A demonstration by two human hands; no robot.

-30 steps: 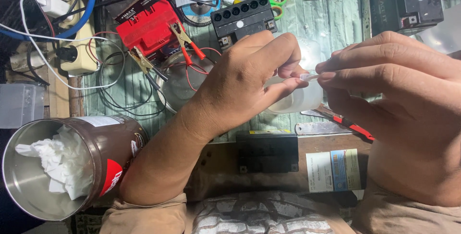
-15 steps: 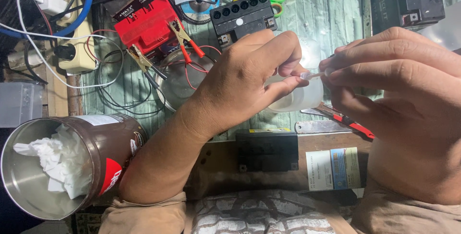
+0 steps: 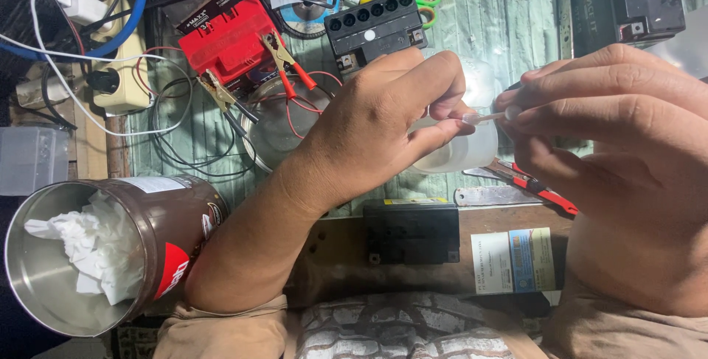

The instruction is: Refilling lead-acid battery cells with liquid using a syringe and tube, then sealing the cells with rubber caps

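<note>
My left hand (image 3: 376, 123) pinches one end of a small thin white stick (image 3: 487, 117) between thumb and forefinger. My right hand (image 3: 619, 152) holds the other end with its fingertips, close to the camera. Both hands hover over a translucent white plastic cup (image 3: 461, 152) on the green workbench mat (image 3: 509, 35). A black battery (image 3: 411, 232) lies below the hands at the bench's front edge.
A red battery (image 3: 228, 35) with clamp leads and a black cell-cap block (image 3: 375, 27) sit at the back. A metal tin (image 3: 96, 256) stuffed with white tissue lies at lower left. A red-handled tool (image 3: 542, 191), a power strip (image 3: 125, 71) and tangled wires surround the area.
The hands drew slightly apart along the white stick; the right hand shifted a little to the right. Otherwise the scene is the same.
</note>
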